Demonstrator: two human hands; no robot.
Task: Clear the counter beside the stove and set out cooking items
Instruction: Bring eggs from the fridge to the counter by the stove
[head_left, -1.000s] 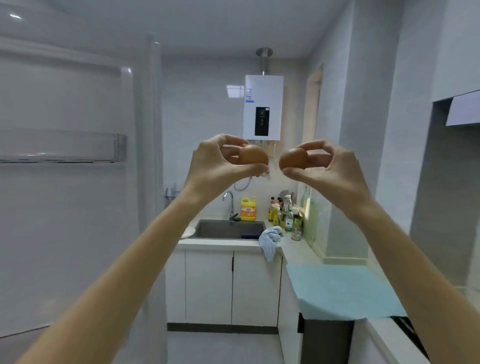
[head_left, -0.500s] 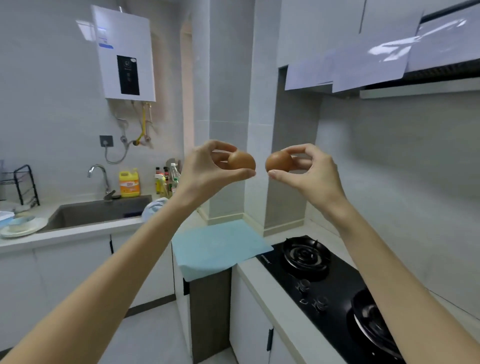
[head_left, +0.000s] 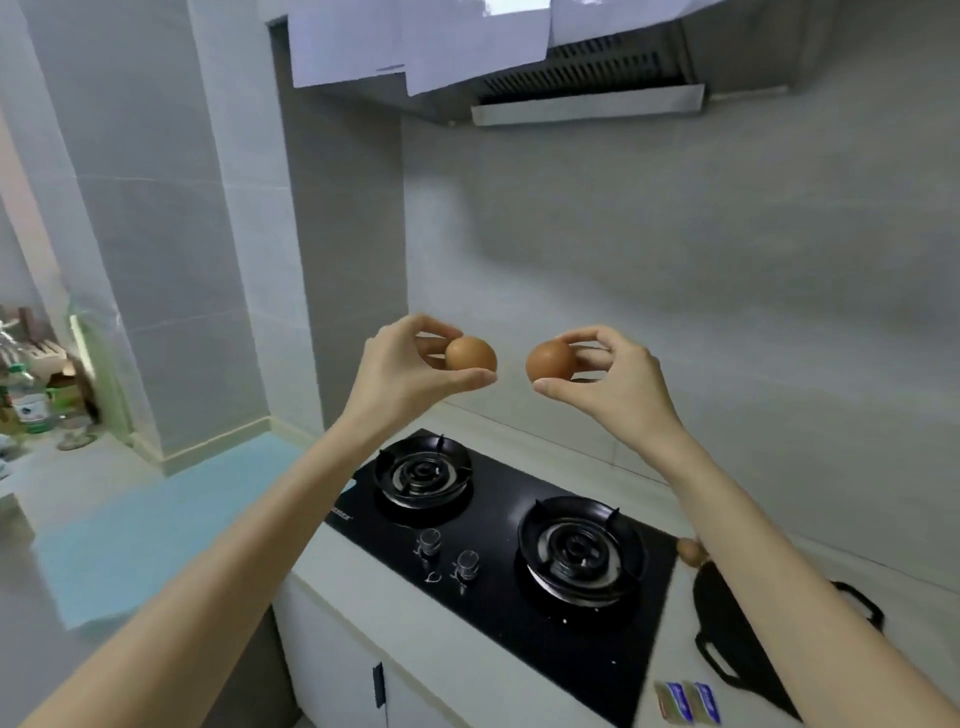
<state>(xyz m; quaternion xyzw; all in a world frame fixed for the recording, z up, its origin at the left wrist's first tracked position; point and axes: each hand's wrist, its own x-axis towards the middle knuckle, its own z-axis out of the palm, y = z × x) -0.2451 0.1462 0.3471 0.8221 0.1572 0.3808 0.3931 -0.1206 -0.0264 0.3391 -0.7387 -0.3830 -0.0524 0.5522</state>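
Two brown eggs are up in the air above the black stove (head_left: 498, 551), near each other but apart: the left hand (head_left: 410, 376) pinches the left egg (head_left: 470, 354), the right hand (head_left: 610, 382) pinches the right egg (head_left: 549, 360). Beside the stove lies what looks like a dark pan (head_left: 737, 639).
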